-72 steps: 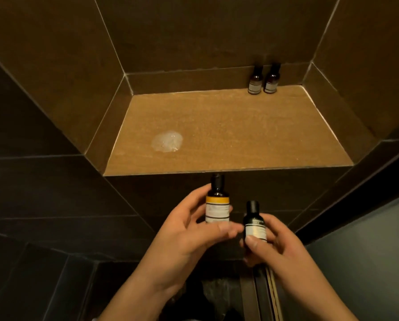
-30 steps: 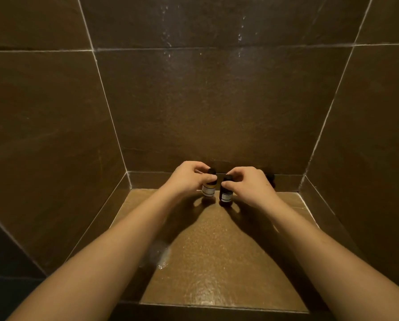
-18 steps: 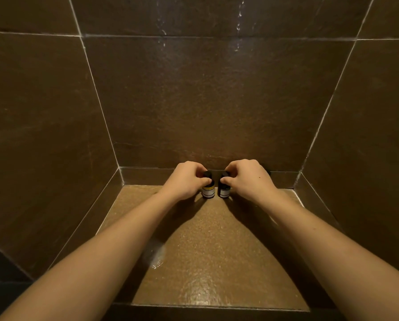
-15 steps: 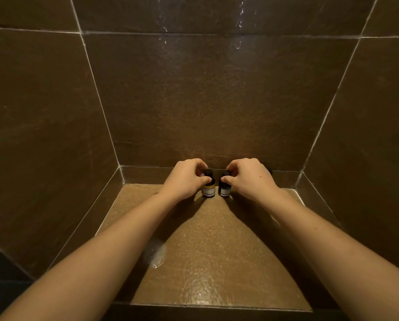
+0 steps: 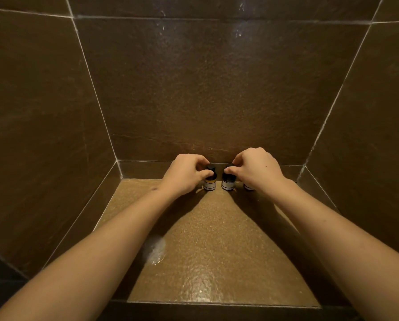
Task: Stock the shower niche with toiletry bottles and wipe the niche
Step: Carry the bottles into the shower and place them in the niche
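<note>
Two bare forearms, sleeveless, hands (image 5: 186,174) without rings or gloves

Just beyond the fingertips (image 5: 209,174) the dark brown tiled back wall (image 5: 217,93) blocks further reach. Two small dark bottles with pale labels (image 5: 209,183) stand upright between the hands, a third label (image 5: 248,187) showing under the right hand (image 5: 255,170). Behind the wrists the tan speckled niche floor (image 5: 217,239) lies open, apart from a whitish foamy patch (image 5: 155,250).

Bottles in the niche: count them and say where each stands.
3 visible: the yellow-banded bottle under the left hand, the dark bottle under the right hand, another's label below that hand. More may be hidden.
</note>
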Available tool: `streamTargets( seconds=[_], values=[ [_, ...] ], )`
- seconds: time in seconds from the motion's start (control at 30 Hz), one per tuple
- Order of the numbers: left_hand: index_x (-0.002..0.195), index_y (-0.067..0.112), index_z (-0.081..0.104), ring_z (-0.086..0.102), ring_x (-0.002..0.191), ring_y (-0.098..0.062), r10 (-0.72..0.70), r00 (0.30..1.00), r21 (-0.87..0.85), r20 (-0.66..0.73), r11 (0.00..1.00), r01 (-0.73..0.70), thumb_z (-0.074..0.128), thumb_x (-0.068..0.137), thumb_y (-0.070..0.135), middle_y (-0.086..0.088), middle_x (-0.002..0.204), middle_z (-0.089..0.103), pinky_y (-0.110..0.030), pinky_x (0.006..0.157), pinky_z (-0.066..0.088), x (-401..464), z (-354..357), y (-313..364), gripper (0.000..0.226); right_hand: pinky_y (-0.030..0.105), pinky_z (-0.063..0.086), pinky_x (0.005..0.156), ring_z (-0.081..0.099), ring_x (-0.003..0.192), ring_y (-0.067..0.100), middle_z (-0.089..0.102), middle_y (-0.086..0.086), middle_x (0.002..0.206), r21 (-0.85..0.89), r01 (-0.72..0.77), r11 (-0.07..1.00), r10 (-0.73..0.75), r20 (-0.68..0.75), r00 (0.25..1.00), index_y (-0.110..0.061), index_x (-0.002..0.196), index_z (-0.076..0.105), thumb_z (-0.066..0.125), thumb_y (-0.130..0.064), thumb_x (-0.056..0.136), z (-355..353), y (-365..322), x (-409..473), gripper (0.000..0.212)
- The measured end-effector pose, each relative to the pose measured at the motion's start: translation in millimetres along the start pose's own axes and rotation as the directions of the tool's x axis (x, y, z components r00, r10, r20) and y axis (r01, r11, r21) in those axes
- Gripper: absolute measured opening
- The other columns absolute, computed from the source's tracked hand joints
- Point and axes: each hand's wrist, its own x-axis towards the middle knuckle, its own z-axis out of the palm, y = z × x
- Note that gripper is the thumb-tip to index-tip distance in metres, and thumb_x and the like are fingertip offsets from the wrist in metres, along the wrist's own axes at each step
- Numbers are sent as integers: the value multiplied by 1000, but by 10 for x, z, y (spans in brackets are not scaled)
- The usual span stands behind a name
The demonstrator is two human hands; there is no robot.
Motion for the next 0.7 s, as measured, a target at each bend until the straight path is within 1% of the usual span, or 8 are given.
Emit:
streamTargets(
  seconds=[0.07,0.13,0.23,0.3,0.37,0.43,0.53,0.7],
  values=[
    [124,23,67,64,101,-13,-4,1000,22,-11,1000,4,69,88,35,2,112,72,-37,92,55,9,-4,-3,38,35,57,75,68,93,19,75,1,101,-14,-7,1000,7,-6,1000,-23,113,73,67,-53,84,7,-9,5,43],
    [126,23,66,65,99,-13,-21,1000,17,-18,1000,21,69,89,35,2,113,72,-35,90,56,16,-5,-22,39,36,58,77,68,94,21,75,2,102,-21,-8,1000,8,-1,1000,-22,113,73,66,-53,84,16,-19,7,42],
    [124,24,67,69,88,-11,-48,998,-18,-41,999,48,70,88,37,3,109,73,-31,83,58,9,4,-29,39,40,59,80,69,95,22,75,2,102,-27,0,1000,0,-2,1000,-22,113,73,67,-54,84,24,-21,9,43],
    [120,25,67,71,79,-8,-60,997,-48,-53,997,58,72,85,40,6,101,74,-33,80,61,-1,12,-30,39,39,59,79,69,94,21,75,2,103,-15,1,1000,-1,-5,1000,-22,114,72,67,-54,83,32,-9,18,45],
    [119,25,67,71,70,-5,-62,997,-43,-53,997,60,74,83,42,8,96,74,-34,76,62,-5,16,-27,40,38,59,78,69,94,19,75,1,104,-5,-4,1000,4,-2,1000,-22,116,71,67,-54,83,35,-4,24,46],
    [119,24,68,70,71,-5,-58,997,-24,-59,998,57,72,84,42,6,96,74,-34,76,62,-3,18,-28,39,38,59,78,69,93,18,75,0,103,-5,5,1000,-5,-2,1000,-22,115,72,67,-55,84,40,-4,26,46],
    [119,22,70,68,80,-6,-55,996,13,-69,998,56,70,86,41,3,103,74,-31,79,60,31,32,-38,37,37,60,76,68,90,16,75,-1,99,-6,31,1000,-31,-6,1000,-22,113,73,65,-56,85,52,1,28,44],
    [117,21,70,71,85,-11,-56,997,20,-46,998,57,71,86,41,0,106,74,-38,82,61,47,54,-45,37,33,57,75,68,95,18,74,0,106,-23,47,999,-48,-29,998,-23,119,70,62,-56,86,69,36,27,47]
  ],
)
